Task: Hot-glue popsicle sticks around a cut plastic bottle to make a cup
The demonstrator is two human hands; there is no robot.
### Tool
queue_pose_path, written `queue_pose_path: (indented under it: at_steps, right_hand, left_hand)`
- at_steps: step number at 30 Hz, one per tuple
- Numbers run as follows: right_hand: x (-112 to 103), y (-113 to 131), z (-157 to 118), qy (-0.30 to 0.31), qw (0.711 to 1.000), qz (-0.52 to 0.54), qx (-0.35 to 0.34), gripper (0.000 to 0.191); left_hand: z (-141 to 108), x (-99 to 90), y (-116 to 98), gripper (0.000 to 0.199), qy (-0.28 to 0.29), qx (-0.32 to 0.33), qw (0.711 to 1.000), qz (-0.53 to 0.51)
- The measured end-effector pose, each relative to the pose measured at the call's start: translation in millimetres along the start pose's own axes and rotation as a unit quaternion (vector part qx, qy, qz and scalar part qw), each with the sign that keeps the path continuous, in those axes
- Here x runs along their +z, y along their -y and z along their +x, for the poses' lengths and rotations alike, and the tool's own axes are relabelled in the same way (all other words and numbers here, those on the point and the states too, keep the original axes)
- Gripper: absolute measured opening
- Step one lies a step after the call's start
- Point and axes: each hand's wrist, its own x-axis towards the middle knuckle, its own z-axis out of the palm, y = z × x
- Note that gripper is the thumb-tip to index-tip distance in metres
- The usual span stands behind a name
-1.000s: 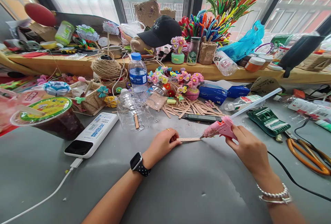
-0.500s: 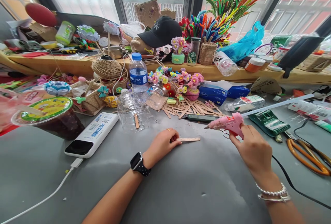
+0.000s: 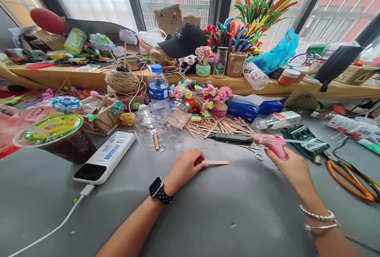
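My left hand pinches the left end of a wooden craft stick low over the grey table, with a line of glue along the stick's top. My right hand is wrapped round the handle of a pink hot glue gun, whose nozzle points left. A clear glue stick juts from the gun's back. Just under and left of the gun lie small scissors and a dark green utility knife. Behind these is a pile of loose craft sticks.
A cut clear plastic bottle with one stick on it stands behind my left hand. To the left are a white power bank with cable and a sealed drink cup. Orange-handled shears lie at right; a cluttered shelf runs behind.
My right hand has moved the glue gun right and lower, away from the craft stick, towards the scissors and knife. The left hand and its stick stay nearly still.
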Motion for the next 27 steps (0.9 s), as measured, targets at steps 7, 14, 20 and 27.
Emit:
queue_pose_path:
  at_steps: [7,14,20,27]
  right_hand:
    - [-1,0,2,0.058,0.998,-0.027,0.018,0.036]
    - [7,0,2,0.115,0.993,-0.021,-0.026,0.035]
    - [17,1,-3,0.163,0.983,-0.02,-0.082,0.037]
    - [31,5,-14,0.073,0.992,-0.082,-0.056,0.044]
  left_hand:
    - [-2,-5.2,-7,0.006,-0.016,-0.003,1.0,-0.017]
    - [-2,-6.1,-5,0.014,-0.092,0.043,0.992,-0.071]
    - [-2,-5.1,-1,0.018,-0.107,0.059,0.986,-0.117]
    - [0,-5.1,0,0.02,-0.118,0.033,0.981,-0.152]
